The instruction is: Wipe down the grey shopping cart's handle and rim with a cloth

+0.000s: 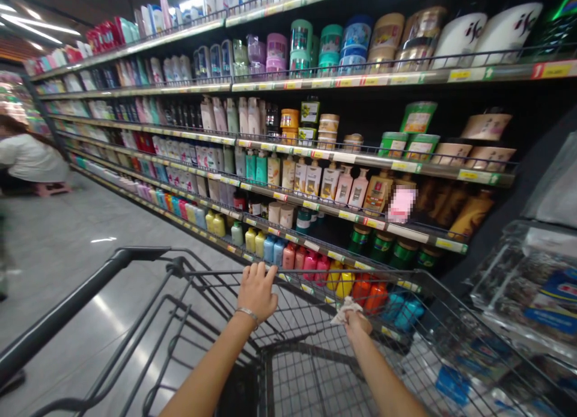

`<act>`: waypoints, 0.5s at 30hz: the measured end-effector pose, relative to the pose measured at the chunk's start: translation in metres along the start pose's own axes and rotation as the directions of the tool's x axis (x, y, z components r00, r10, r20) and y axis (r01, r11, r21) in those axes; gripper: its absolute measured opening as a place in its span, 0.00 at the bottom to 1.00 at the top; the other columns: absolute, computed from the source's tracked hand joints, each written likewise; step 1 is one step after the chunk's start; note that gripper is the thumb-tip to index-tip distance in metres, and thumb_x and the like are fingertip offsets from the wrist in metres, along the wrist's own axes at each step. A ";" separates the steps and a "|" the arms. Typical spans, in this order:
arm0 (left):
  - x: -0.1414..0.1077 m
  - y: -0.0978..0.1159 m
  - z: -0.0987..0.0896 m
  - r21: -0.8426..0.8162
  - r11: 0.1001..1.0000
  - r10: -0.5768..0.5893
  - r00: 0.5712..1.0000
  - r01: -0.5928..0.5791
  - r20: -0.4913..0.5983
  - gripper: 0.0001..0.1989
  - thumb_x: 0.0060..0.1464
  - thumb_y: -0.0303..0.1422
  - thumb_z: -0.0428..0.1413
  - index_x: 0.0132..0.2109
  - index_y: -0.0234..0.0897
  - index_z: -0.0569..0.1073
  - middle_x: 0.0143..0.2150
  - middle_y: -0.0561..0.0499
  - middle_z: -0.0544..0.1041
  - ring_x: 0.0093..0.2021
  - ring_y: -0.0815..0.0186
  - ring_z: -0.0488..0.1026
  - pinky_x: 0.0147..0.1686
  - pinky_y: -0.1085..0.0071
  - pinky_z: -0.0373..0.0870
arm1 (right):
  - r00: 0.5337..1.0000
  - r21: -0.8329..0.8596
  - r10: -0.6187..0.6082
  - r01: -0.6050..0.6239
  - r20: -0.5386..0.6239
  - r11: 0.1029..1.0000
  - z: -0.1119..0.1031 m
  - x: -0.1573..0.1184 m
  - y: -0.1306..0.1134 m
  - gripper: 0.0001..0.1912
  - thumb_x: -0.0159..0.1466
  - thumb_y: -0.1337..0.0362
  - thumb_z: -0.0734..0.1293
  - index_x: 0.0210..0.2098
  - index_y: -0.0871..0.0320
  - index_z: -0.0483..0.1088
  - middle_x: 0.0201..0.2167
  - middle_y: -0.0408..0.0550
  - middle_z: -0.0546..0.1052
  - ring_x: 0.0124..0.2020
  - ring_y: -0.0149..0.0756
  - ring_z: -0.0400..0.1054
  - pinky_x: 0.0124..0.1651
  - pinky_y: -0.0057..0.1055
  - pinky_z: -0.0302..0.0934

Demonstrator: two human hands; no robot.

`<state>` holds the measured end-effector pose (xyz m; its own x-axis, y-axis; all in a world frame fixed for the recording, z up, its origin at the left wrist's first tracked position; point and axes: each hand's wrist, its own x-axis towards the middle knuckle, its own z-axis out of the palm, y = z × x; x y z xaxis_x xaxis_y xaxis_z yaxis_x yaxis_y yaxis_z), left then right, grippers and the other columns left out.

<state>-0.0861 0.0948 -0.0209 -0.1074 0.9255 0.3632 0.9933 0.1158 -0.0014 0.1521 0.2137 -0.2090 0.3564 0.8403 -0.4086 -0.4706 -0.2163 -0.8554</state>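
Note:
A grey wire shopping cart [311, 351] stands in front of me, its far rim close to the shelves. My left hand [256, 294], with a bracelet at the wrist, is closed over that rim, fingers curled across the top wire. Inside the basket, to the right, my right hand [358, 324] is closed on a crumpled white cloth [346, 309]. The cloth touches or nearly touches the cart's far side wires; exactly which I cannot tell. Its fingers are partly hidden by the cloth and the hand itself.
Long shelves [311, 194] of bottles and jars run along the aisle. Plastic-wrapped packs [550, 303] stand at the right. The cart's handle [67, 309] is at the left, over the grey floor [112, 225]. A person [29, 152] sits low on a pink stool [51, 187].

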 end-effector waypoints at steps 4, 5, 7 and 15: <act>0.000 0.001 -0.001 -0.003 1.000 -0.005 1.000 0.005 0.006 0.25 0.42 0.31 0.52 0.51 0.38 0.67 0.42 0.43 0.65 0.46 0.53 0.59 0.49 0.57 0.54 | 0.975 -0.052 0.085 -0.097 -0.206 0.994 -0.001 0.001 0.000 0.14 0.39 0.79 0.64 0.19 0.55 0.60 0.10 0.32 0.63 0.12 0.29 0.59 0.16 0.25 0.56; 0.000 0.001 -0.001 -0.004 1.000 -0.006 1.000 0.006 0.009 0.25 0.42 0.31 0.52 0.51 0.38 0.67 0.42 0.43 0.65 0.46 0.53 0.59 0.49 0.57 0.54 | 0.969 -0.047 0.102 -0.116 -0.227 0.992 -0.001 0.001 -0.001 0.14 0.39 0.79 0.64 0.19 0.55 0.60 0.11 0.32 0.63 0.13 0.29 0.60 0.17 0.25 0.58; 0.000 0.002 -0.001 -0.006 1.000 -0.008 1.000 0.008 0.011 0.24 0.42 0.31 0.51 0.50 0.39 0.68 0.42 0.44 0.65 0.46 0.53 0.59 0.50 0.58 0.54 | 0.959 -0.027 0.137 -0.149 -0.250 0.989 0.001 0.001 -0.007 0.15 0.39 0.79 0.64 0.19 0.55 0.58 0.12 0.33 0.64 0.15 0.30 0.62 0.19 0.27 0.62; 0.000 0.001 -0.001 -0.009 1.000 0.005 1.000 -0.005 0.006 0.24 0.41 0.31 0.52 0.49 0.38 0.68 0.42 0.43 0.65 0.46 0.53 0.59 0.50 0.57 0.54 | 0.980 0.090 0.165 -0.155 -0.115 0.984 0.012 -0.003 -0.026 0.06 0.44 0.71 0.62 0.22 0.56 0.60 0.15 0.39 0.69 0.19 0.33 0.68 0.25 0.33 0.70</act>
<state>-0.0846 0.0948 -0.0201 -0.1031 0.9280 0.3580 0.9941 0.1085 0.0050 0.1537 0.2230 -0.1816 0.3647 0.7302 -0.5778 -0.5908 -0.2981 -0.7497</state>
